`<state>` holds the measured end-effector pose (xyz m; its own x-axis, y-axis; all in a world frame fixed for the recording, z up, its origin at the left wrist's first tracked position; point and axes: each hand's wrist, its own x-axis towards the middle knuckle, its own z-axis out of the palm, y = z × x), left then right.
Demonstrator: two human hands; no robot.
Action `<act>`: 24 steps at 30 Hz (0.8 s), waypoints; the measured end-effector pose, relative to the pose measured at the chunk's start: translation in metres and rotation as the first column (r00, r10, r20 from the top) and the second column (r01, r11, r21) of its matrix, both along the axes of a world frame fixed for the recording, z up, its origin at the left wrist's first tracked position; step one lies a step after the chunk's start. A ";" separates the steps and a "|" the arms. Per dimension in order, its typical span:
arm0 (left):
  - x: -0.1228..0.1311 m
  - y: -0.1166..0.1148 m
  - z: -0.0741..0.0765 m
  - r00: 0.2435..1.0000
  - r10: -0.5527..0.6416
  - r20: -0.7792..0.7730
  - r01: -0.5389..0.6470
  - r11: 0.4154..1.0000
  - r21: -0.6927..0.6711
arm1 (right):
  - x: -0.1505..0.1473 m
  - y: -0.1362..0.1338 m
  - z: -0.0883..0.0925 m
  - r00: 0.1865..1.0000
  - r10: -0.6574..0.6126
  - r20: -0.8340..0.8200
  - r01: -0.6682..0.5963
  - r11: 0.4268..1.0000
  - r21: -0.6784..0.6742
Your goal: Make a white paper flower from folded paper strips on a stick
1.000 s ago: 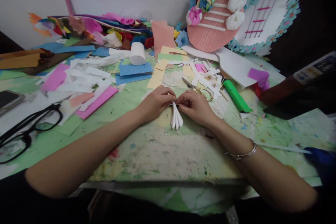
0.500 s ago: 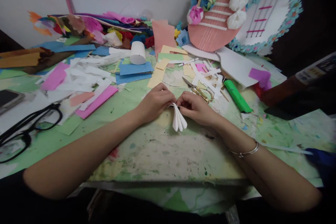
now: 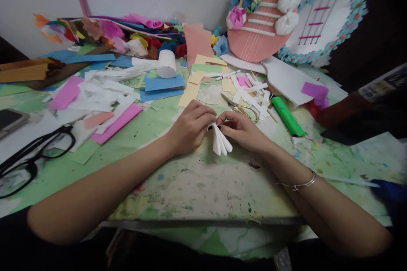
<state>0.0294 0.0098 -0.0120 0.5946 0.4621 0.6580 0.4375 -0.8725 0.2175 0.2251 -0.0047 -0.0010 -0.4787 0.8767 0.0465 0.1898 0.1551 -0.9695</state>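
Head view, and from where I stand the two hands meet over the table, with the white paper hanging between them. The left hand's fingers look closed on its narrow top. The right hand's fingertips curl close together at that same neck; whether they pinch the paper or something thin, I cannot tell. As I judge it, the folding is done: the pleats are formed and gathered at one end. The neck seems to be the part in hand, and I can't see if it is fastened. The lower ends are only partly fanned. Scissors lie just beyond the right hand.
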 end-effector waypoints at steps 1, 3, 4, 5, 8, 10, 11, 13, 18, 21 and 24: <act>0.001 -0.002 0.000 0.999 0.036 0.039 -0.035 0.999 -0.008 | -0.001 -0.001 0.001 1.000 -0.009 -0.016 0.009 1.000 0.000; 0.002 -0.005 0.001 0.991 0.087 0.101 -0.081 0.995 -0.056 | -0.003 -0.003 0.003 0.998 -0.034 -0.049 0.034 0.999 0.010; 0.003 -0.006 0.002 0.989 0.099 0.108 -0.089 0.992 -0.091 | -0.003 -0.004 0.003 0.997 -0.047 -0.059 0.048 0.999 0.017; 0.003 -0.007 0.002 0.989 0.104 0.106 -0.089 0.987 -0.131 | -0.004 -0.004 0.002 0.996 -0.058 -0.063 0.059 0.998 0.024; 0.001 -0.010 0.005 0.988 0.110 0.111 -0.076 0.958 -0.276 | -0.004 -0.004 -0.002 0.997 -0.068 -0.045 0.071 0.996 0.061; 0.001 -0.011 0.007 0.981 0.119 0.150 -0.057 0.929 -0.366 | -0.004 -0.004 -0.004 0.998 -0.068 -0.009 0.069 0.993 0.097; 0.000 -0.011 0.008 0.978 0.120 0.169 -0.044 0.916 -0.398 | -0.004 -0.005 -0.006 0.997 -0.074 0.012 0.072 0.990 0.121; -0.001 -0.012 0.009 0.976 0.113 0.184 -0.023 0.901 -0.433 | -0.004 -0.005 -0.007 0.993 -0.100 0.067 0.086 0.981 0.176; -0.005 -0.008 0.005 0.985 0.056 0.163 0.010 0.926 -0.377 | -0.004 -0.007 -0.007 0.968 -0.176 0.178 0.120 0.950 0.287; -0.008 -0.005 0.003 0.990 0.002 0.141 0.047 0.938 -0.344 | -0.003 -0.007 -0.008 0.958 -0.192 0.214 0.110 0.932 0.346; -0.009 -0.003 0.000 0.997 -0.024 0.077 0.046 0.954 -0.298 | -0.003 -0.006 -0.007 0.940 -0.210 0.268 0.083 0.905 0.418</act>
